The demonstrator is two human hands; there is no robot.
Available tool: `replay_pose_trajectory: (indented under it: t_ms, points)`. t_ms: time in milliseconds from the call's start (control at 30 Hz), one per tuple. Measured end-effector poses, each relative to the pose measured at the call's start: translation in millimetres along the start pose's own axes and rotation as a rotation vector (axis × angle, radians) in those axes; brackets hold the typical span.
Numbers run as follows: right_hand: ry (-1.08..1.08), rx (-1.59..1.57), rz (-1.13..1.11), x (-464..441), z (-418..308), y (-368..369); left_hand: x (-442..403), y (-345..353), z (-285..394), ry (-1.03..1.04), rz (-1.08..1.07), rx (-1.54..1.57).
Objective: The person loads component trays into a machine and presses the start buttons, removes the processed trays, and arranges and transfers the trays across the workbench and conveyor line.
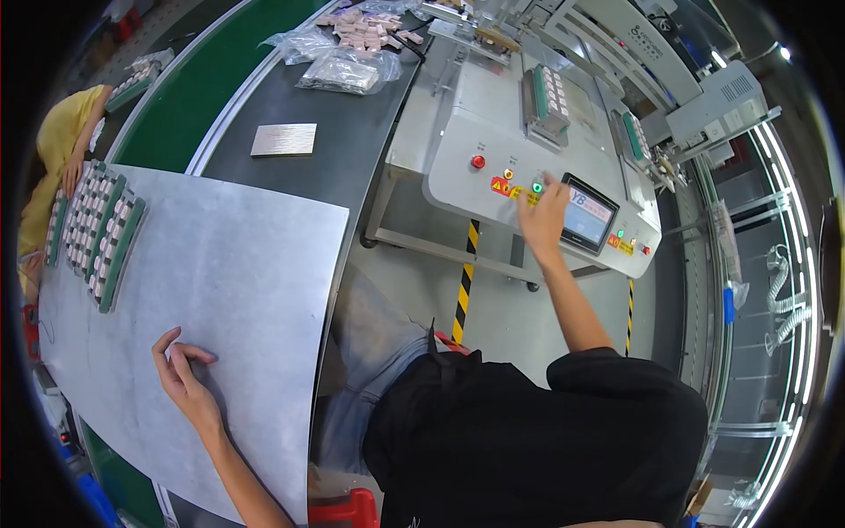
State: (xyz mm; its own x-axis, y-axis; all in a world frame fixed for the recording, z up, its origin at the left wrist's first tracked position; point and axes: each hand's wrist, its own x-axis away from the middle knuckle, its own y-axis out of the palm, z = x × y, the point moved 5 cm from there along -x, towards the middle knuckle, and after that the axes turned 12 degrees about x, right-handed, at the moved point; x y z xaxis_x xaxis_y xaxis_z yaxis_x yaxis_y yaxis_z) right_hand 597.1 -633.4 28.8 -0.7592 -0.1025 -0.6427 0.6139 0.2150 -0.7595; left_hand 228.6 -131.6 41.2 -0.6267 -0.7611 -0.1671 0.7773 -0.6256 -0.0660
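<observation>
My left hand (187,380) rests over the grey metal tabletop (255,290), fingers loosely curled and apart, holding nothing. Farther up that top, green racks (110,229) filled with small pale and dark blocks stand side by side. My right hand (546,216) is raised at the front of a white machine (475,132), fingers apart and empty. It is close to a lit green button (538,187) and partly covers the left edge of a touchscreen (588,214); whether a fingertip touches the button I cannot tell.
A red button (478,162) sits left on the panel. Loaded green fixtures (547,97) (635,139) stand on the machine. A flat metallic plate (284,139), plastic bags (348,72) and pinkish pieces (365,31) lie on the dark bench. A co-worker in a yellow top (66,132) reaches toward the racks.
</observation>
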Motion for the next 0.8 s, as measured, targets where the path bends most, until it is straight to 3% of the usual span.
replay_pose_trajectory:
  t_ms: [67, 200, 367, 500, 600, 800]
  points:
    - [0.024, 0.172, -0.17, 26.2, -0.9, 6.4, 0.7, 1.2, 0.4, 0.003, 0.003, 0.006]
    - [-0.014, 0.17, -0.185, 32.4, -6.7, 2.4, 0.4, 0.0, -0.9, -0.002, 0.013, 0.021]
    - [0.089, 0.121, -0.203, 21.8, -1.4, 6.1, 1.1, 0.1, 0.7, 0.003, 0.016, 0.027]
    - [0.015, 0.165, -0.168, 7.2, -26.9, -5.5, 0.6, -0.2, 0.1, 0.015, 0.006, 0.028]
    - [-0.054, -0.297, -0.195, -10.0, -88.6, -6.5, 0.2, -0.2, 0.8, 0.006, -0.009, 0.017]
    - [-0.346, -0.749, -0.404, -23.8, -283.4, -1.3, 3.3, 2.4, 8.9, -0.037, 0.014, 0.022]
